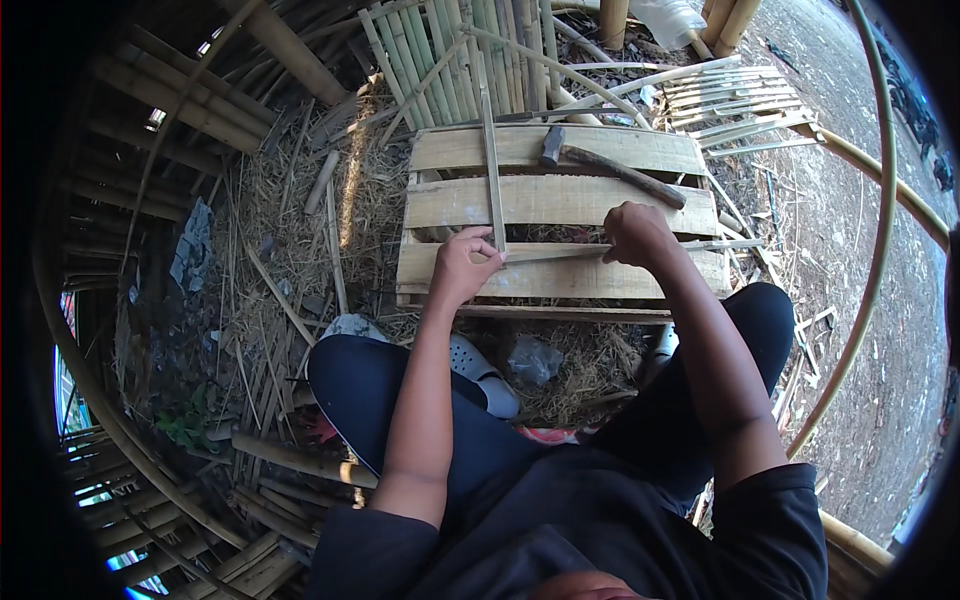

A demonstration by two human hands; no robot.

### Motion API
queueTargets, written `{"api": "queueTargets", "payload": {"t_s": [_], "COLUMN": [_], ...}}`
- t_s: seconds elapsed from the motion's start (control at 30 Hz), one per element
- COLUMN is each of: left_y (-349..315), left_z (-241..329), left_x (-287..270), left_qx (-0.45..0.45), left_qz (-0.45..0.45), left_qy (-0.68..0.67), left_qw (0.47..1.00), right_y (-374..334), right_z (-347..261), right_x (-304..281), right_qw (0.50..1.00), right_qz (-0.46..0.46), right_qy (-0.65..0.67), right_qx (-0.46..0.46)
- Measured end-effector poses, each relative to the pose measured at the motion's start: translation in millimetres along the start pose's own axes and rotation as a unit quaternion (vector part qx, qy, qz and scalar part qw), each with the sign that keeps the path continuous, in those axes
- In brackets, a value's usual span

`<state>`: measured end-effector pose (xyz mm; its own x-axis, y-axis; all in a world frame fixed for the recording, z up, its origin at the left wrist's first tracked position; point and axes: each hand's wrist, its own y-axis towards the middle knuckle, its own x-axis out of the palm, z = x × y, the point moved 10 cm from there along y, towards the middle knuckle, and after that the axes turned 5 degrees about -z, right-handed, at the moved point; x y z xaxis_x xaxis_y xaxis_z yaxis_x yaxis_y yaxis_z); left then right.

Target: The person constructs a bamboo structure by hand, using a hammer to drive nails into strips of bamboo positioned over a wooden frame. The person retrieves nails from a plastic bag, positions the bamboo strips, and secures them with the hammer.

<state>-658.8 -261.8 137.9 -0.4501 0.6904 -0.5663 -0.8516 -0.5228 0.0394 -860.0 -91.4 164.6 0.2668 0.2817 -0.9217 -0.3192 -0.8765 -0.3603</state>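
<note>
Two bamboo strips meet at a corner over a low slatted wooden table (550,200). The upright strip (492,160) runs away from me across the slats; the crosswise strip (555,254) extends to the right past the table's edge. At the corner, my left hand (466,268) has thumb and forefinger closed where the strips meet, the other fingers curled. My right hand (640,236) is closed on the crosswise strip, near its middle. Beyond my right hand lies a hammer (620,172) with a dark head and wooden handle, resting across the far slats.
A panel of greenish bamboo slats (470,60) stands behind the table. At the far right lies a stack of split bamboo strips (735,100). Straw and scraps (290,220) cover the ground on the left. A bent bamboo pole (880,220) arches along the right. My crossed legs are close to the table.
</note>
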Motion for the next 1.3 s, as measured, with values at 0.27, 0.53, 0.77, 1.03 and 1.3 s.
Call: {"api": "queueTargets", "payload": {"t_s": [0.27,0.53,0.77,1.03,1.3], "left_y": [-16.3,-20.0,-10.4,-15.7,-13.6], "left_z": [15.9,13.5,15.2,7.6,2.5], "left_x": [-0.6,-5.1,1.4,1.5,0.8], "left_qx": [0.134,0.151,0.164,0.178,0.115], "left_qz": [0.065,0.098,0.091,0.099,0.071], "left_qy": [0.043,0.045,0.028,0.017,0.032], "left_qw": [0.988,0.983,0.982,0.979,0.99], "right_y": [7.9,21.8,35.2,-18.3,-80.8], "right_z": [57.7,67.5,66.4,7.6,-86.2], "right_x": [-28.2,-20.5,-10.5,3.7,9.4], "right_qw": [0.953,0.949,0.961,0.95,0.96], "right_qz": [0.241,0.283,0.254,0.051,0.022], "right_qy": [0.024,0.003,0.038,0.274,0.28], "right_qx": [0.181,0.141,0.102,0.143,0.022]}}
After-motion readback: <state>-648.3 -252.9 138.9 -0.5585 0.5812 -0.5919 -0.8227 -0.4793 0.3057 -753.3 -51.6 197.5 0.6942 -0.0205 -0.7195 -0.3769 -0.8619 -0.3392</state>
